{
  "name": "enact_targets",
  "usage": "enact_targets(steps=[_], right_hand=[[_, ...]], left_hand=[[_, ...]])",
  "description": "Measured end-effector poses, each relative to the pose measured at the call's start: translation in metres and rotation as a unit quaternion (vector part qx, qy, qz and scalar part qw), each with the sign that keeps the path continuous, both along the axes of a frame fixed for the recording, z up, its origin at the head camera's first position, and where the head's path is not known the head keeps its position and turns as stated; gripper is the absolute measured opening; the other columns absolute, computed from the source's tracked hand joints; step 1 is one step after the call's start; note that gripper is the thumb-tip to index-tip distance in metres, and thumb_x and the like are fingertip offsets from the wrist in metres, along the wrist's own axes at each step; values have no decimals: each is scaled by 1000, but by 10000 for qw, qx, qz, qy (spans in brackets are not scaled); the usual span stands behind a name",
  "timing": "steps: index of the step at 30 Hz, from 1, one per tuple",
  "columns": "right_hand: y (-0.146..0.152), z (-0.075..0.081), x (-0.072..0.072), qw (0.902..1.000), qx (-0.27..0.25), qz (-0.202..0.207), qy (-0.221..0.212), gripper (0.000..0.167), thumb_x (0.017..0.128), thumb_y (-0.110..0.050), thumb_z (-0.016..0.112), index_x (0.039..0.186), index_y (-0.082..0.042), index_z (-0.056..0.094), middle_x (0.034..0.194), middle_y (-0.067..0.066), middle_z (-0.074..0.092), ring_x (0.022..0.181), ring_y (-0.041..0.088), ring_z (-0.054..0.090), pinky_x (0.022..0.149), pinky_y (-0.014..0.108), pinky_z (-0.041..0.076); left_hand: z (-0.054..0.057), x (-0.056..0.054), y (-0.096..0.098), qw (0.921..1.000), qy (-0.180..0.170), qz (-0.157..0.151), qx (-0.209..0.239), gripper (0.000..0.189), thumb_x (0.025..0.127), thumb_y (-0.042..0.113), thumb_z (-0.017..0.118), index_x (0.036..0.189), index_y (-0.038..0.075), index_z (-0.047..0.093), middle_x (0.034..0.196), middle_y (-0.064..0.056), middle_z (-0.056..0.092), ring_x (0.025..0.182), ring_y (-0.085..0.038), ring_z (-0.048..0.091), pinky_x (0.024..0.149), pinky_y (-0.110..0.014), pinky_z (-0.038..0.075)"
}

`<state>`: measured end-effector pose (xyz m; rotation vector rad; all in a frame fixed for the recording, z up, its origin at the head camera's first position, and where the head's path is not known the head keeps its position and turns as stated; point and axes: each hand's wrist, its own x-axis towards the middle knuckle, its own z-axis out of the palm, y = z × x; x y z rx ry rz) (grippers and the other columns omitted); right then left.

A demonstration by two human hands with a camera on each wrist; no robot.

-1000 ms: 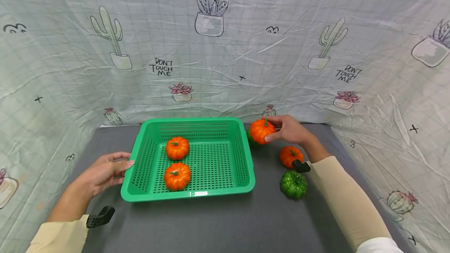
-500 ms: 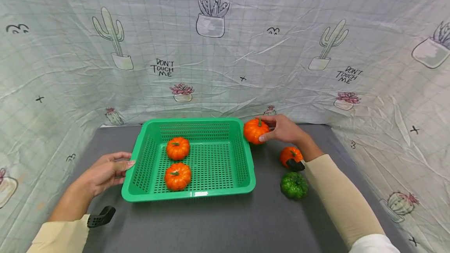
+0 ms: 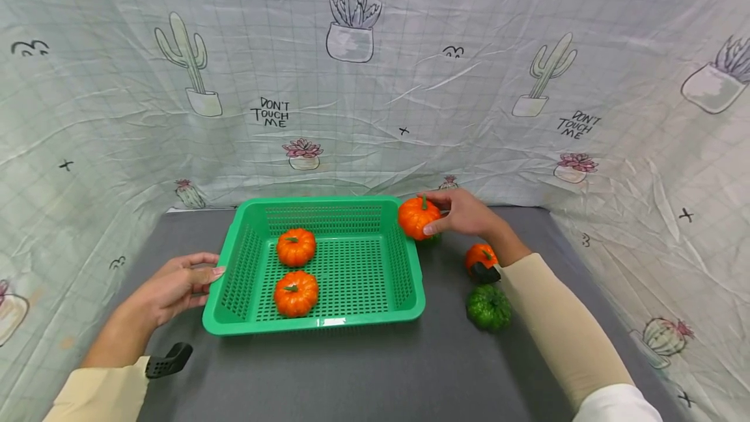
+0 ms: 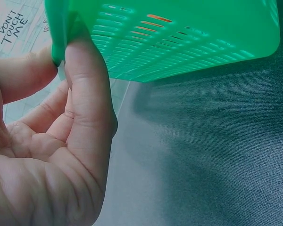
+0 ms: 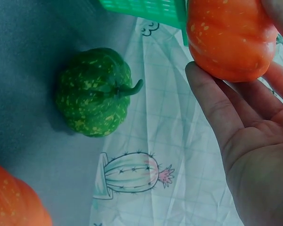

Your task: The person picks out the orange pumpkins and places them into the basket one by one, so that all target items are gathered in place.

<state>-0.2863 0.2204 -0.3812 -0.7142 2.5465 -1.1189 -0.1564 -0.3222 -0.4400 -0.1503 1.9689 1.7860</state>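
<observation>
My left hand (image 3: 178,288) pinches the left rim of a green plastic basket (image 3: 313,327) between thumb and fingers; the left wrist view shows the rim (image 4: 59,28) in that grip. Two small orange pumpkins, a rear one (image 3: 295,247) and a front one (image 3: 295,294), sit in the basket's left half. My right hand (image 3: 465,217) holds another orange pumpkin (image 3: 418,219), stem up, overlapping the basket's right rim at its back corner. In the right wrist view this pumpkin (image 5: 231,40) is gripped between thumb and fingers, raised off the table.
A speckled green pumpkin (image 5: 96,92) stands behind the held one, mostly hidden in the head view. Right of the basket are an orange pumpkin (image 3: 480,258) and a green pumpkin (image 3: 489,307) on the grey table (image 3: 351,376). A printed cloth (image 3: 375,96) hangs around the table.
My right hand has carried its orange pumpkin leftward, from beside the basket to over its right rim. The left hand and the basket have stayed in place.
</observation>
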Motion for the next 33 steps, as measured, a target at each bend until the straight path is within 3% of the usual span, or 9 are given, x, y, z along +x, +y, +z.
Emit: enact_targets(steps=[11,33], right_hand=[[-13,-1,-2,9997,-74,210,114,77,83,-17,90,151,-10,54,142,14,67,122,29,70,100,45,58],[-34,-1,-7,9991,27,414,48,79,85,-21,89,153,-7,51,146,16,64,125,32,68,103,46,58]], left_hand=[[0,0,-1,10000,32,11,-9,30,106,19,62,133,13,48,96,7,72,85,-10,69,79,-31,63],[-1,-1,-1,10000,17,10,31,41,106,19,62,139,7,42,98,6,72,86,-11,71,81,-33,64]])
